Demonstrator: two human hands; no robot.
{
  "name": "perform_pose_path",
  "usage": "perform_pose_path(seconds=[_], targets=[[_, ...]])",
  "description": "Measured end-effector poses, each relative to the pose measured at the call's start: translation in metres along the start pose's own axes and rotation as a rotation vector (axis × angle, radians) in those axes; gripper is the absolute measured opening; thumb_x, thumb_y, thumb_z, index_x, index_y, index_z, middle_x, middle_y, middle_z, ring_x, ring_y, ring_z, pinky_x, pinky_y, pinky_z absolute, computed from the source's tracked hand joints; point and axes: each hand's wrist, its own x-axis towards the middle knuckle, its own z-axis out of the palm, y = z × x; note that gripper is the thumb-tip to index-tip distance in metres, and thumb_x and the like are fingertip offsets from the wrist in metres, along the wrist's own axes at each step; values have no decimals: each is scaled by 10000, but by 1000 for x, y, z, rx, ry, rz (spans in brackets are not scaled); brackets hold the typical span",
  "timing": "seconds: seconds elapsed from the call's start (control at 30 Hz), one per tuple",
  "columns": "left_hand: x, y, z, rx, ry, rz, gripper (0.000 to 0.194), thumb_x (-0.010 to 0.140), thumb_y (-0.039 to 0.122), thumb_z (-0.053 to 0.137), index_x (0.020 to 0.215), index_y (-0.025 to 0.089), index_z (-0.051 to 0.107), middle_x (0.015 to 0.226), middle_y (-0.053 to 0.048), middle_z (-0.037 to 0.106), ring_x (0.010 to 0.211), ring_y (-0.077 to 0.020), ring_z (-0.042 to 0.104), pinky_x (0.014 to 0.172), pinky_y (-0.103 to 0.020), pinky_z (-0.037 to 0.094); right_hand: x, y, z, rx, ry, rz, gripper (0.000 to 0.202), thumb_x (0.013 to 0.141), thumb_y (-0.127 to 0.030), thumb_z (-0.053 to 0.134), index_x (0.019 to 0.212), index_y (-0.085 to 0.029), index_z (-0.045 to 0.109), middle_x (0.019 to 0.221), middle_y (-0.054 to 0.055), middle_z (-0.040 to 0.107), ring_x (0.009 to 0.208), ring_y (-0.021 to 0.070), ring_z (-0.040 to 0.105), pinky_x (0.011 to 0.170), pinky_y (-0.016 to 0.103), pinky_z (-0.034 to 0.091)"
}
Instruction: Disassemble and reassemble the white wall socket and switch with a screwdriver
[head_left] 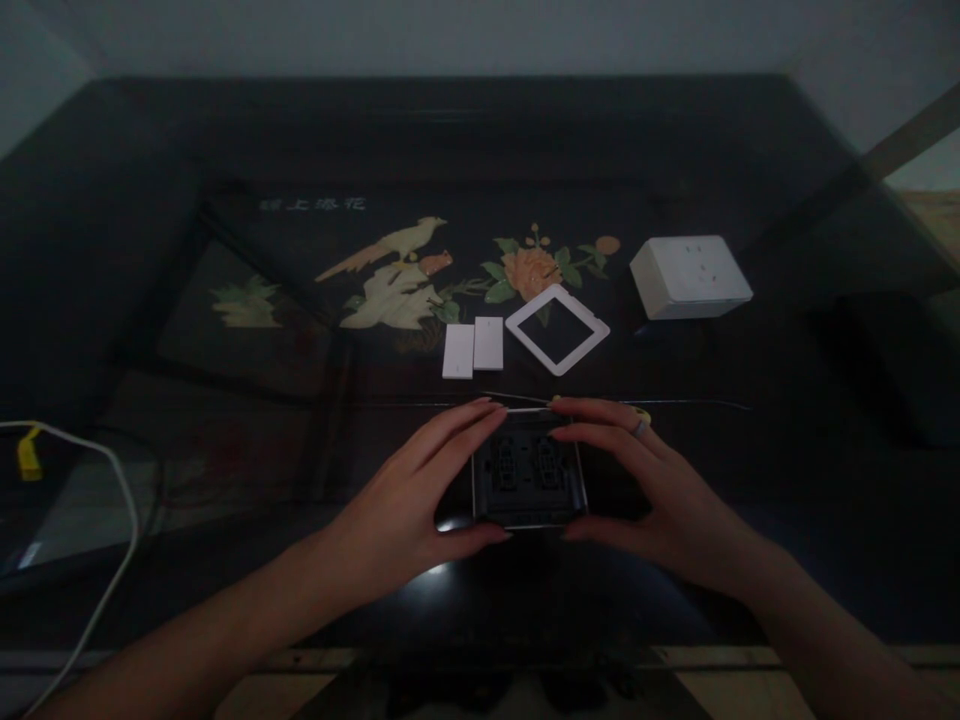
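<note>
Both my hands are on a light switch body point(529, 478), dark inside with two mechanisms and a thin pale rim, near the table's front edge. My left hand point(431, 485) grips its left side, fingers at the far edge and thumb at the near edge. On the other side my right hand point(637, 475), wearing a ring, holds it the same way. Just beyond the switch lies a thin metal rod point(514, 398); yellow parts show by my right fingers, which hide the rest. Two white rocker plates point(458, 352) and a square white frame point(557, 331) lie farther back.
A white box-like block point(691, 277) with socket-like marks on top stands at the back right. A white cable point(124, 480) with a yellow tag point(29, 455) curves along the left. The glossy dark table point(420, 130) carries a bird-and-flower picture.
</note>
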Motion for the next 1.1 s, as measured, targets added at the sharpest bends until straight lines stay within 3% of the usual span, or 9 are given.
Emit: perform_pose_path(seconds=[0.17,0.43,0.73,1.1], targets=[[1,1,1,18,-10,-3,832,826,310,734,1508,293,259,1520,-117,391,1386,-280,442,1142,-486,413,-1,2,-2,41,-38,39,688,786,-395,768,1366,-322,404,1482,100,429,1369,264,454,1084,453,463],[-1,0,5,17,-1,6,824,836,298,719,1507,304,242,1523,-113,373,1392,-278,428,1138,-473,420,-2,1,-1,97,-15,52,638,812,-337,751,1356,-332,418,1480,90,450,1368,244,471,1095,441,458],[-3,-6,14,-33,23,3,921,787,233,746,1510,363,192,1541,-100,356,1392,-305,422,1111,-548,431,-5,5,1,130,-39,106,737,769,-280,797,1365,-415,386,1519,41,438,1386,235,462,1095,471,460],[-2,-10,19,-49,47,22,962,740,208,785,1491,385,209,1522,-102,379,1368,-314,451,1095,-564,442,-4,9,0,199,-52,137,689,766,-369,798,1354,-395,440,1514,56,451,1385,257,461,1101,517,442]])
